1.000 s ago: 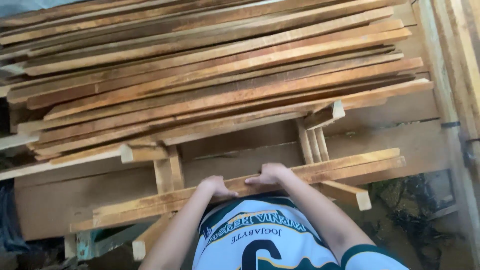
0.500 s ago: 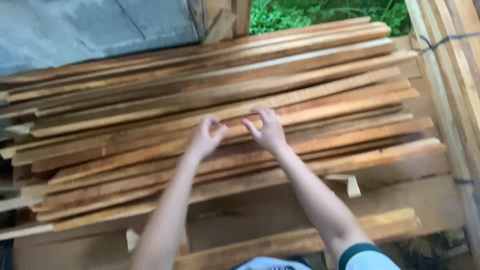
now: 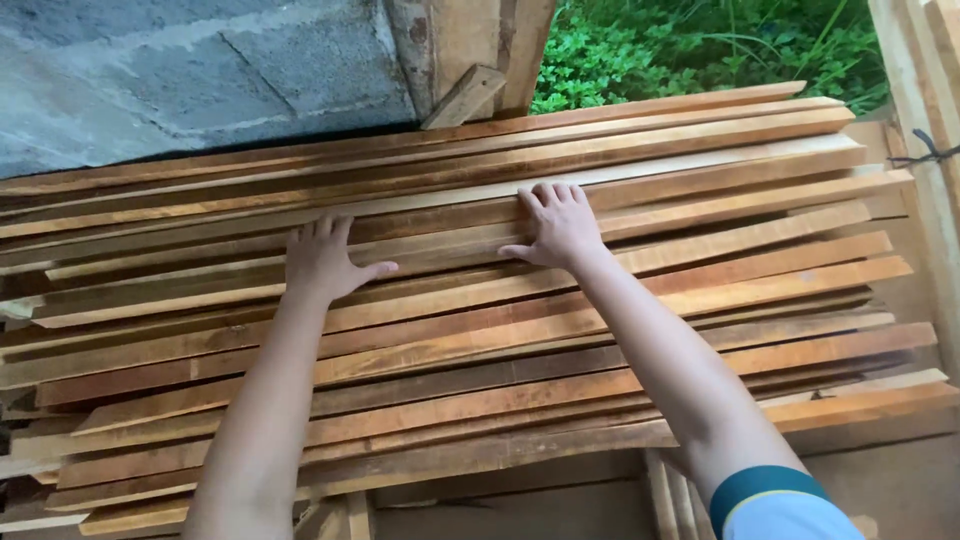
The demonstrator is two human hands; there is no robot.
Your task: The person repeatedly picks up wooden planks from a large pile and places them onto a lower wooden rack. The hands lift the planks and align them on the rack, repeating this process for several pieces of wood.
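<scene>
We see a grey block wall (image 3: pixel 190 70) filling the view from 9 o'clock up to 12 o'clock; green plants (image 3: pixel 700 45) show at 1 o'clock, with a wooden post (image 3: pixel 470 45) between them; a pale timber frame (image 3: pixel 915 110) runs down the edge at 3 o'clock. Below all that lies the stack of wooden slats (image 3: pixel 480 340), long thin strips laid roughly 9 o'clock to 3 o'clock, spreading across the middle. Our 2 hands rest flat on the far slats, fingers spread wide, gripping nothing; the left hand (image 3: pixel 322 262) sits at about 10 o'clock from centre, the right hand (image 3: pixel 560 228) near 12 o'clock, well apart; a blue-edged sleeve (image 3: pixel 770 500) shows at 5 o'clock.
</scene>
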